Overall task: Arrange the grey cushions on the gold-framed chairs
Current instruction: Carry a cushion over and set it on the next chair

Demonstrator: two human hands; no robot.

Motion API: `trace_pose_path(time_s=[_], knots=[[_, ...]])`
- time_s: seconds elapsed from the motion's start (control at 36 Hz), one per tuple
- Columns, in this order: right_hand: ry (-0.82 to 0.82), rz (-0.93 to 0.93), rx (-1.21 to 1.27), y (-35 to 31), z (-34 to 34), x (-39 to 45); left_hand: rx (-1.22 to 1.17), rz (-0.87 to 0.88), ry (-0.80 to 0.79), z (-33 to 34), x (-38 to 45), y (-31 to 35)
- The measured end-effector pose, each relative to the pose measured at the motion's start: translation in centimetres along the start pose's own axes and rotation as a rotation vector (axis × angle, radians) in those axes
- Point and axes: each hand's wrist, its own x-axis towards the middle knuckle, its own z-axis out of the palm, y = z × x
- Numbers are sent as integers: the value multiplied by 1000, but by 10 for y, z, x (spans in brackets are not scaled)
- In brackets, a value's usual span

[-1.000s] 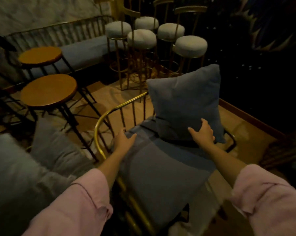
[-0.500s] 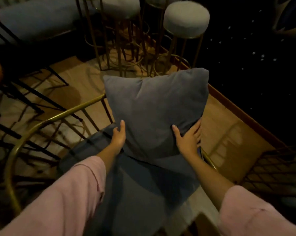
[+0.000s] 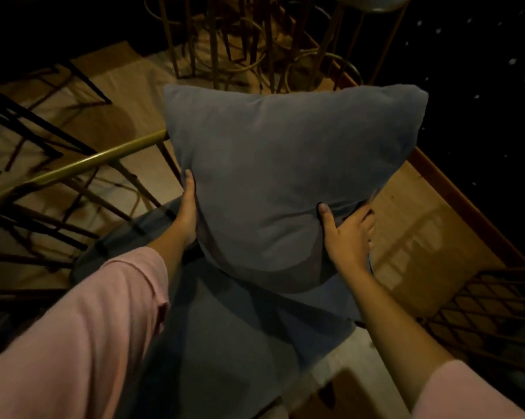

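Cushion [image 3: 285, 182] mid-frame, upright on chair [image 3: 83, 164] seat. Left hand [image 3: 187, 216] came off rail, now both grip lower edges, right hand [image 3: 347, 234] too. Looks like final straightening, nearly placed.

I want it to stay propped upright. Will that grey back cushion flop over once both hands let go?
The grey cushion looks soft: it dents under the right hand. Probably light and floppy, it may slump unless leaned against the gold frame.

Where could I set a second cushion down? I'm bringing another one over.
The seat pad is bare in front of the upright grey cushion, between the sleeves. The wood floor right of the chair is open too. Crowded: stool legs behind, black chair frames at left.
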Motion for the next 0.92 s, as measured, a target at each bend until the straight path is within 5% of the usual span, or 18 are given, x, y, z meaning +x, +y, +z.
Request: trace_pose_path(time_s=[0.31,0.61,0.92], knots=[[-88,-225,306,-15,-14,-30,55,144,238,-98,-79,-41],[-640,-313,174,5,20,-105,-126,48,425,-194,-182,-145],[-876,-295,67,30,65,-98,-254,-34,503,-196,-209,-225]])
